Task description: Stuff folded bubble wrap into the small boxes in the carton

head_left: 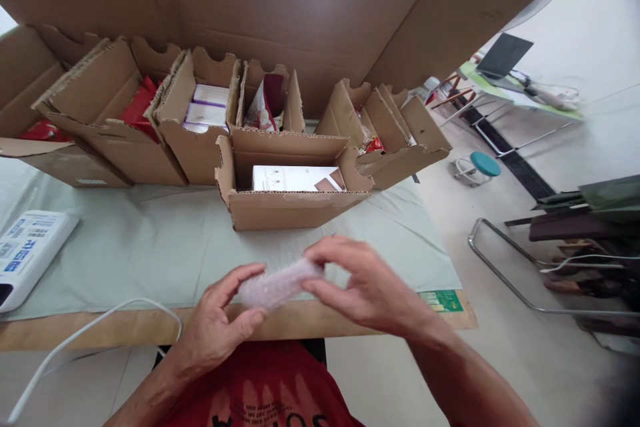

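Note:
Both my hands hold a small pale bundle of bubble wrap (280, 285) above the near edge of the table. My left hand (220, 323) grips its left end with thumb and curled fingers. My right hand (367, 287) pinches its right end from above, fingers closed round it. Whatever is inside the wrap is hidden. Straight ahead stands an open cardboard box (295, 210) holding a white carton (295, 178).
A row of open cardboard boxes (125, 120) with red packets and white cartons lines the back of the table, under a big cardboard sheet (300, 7). A white device (30, 247) with a white cable (90, 330) lies at left. Green cloth (150, 247) covers the table. Stool (483, 165) and metal frames stand at right.

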A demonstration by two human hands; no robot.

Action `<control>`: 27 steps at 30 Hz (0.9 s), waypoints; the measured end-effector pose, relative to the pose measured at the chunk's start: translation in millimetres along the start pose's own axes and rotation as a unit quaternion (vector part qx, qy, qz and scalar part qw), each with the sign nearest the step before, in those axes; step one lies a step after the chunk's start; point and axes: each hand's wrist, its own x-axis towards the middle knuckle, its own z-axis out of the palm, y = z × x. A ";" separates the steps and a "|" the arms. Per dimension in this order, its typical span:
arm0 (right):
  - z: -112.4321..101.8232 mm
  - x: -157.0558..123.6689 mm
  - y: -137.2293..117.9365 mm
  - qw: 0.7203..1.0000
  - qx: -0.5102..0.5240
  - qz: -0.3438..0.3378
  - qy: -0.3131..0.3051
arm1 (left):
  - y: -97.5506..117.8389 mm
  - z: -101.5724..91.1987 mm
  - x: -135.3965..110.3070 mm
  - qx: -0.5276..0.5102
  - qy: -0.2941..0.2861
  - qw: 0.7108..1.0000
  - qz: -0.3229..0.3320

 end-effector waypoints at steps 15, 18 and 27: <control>-24.8 159.8 11.1 0.893 -0.350 -0.282 0.004 | -11.5 13.0 58.1 0.006 0.236 0.968 0.079; -22.1 170.0 7.7 0.880 -0.351 -0.319 -0.042 | -9.0 12.1 60.9 0.013 0.235 0.969 0.082; -17.1 191.5 12.3 0.905 -0.261 -0.210 -0.263 | -12.7 13.2 63.5 0.054 0.237 0.965 0.100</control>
